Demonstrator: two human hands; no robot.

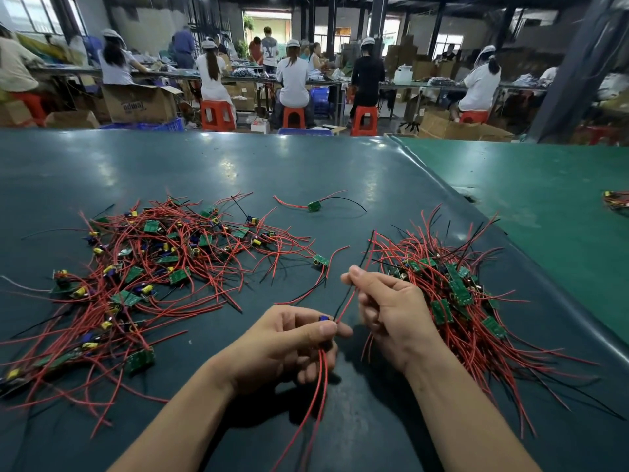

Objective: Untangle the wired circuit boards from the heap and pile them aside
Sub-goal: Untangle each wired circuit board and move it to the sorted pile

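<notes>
A tangled heap (160, 264) of small green circuit boards with red and black wires spreads over the left of the dark green table (238, 172). A tidier pile (456, 301) of boards lies on the right. My left hand (289, 345) pinches one small board (325, 320) with a blue part, and its red wires hang down below the fingers. My right hand (388, 308) pinches that board's red and black wires (345, 304) a little above it, close beside the right pile.
One lone board (314, 206) with wires lies farther back at the centre. A lighter green mat (544, 206) covers the table's right side, with another small bundle (616, 202) at its edge. Several people sit on orange stools at benches beyond the table.
</notes>
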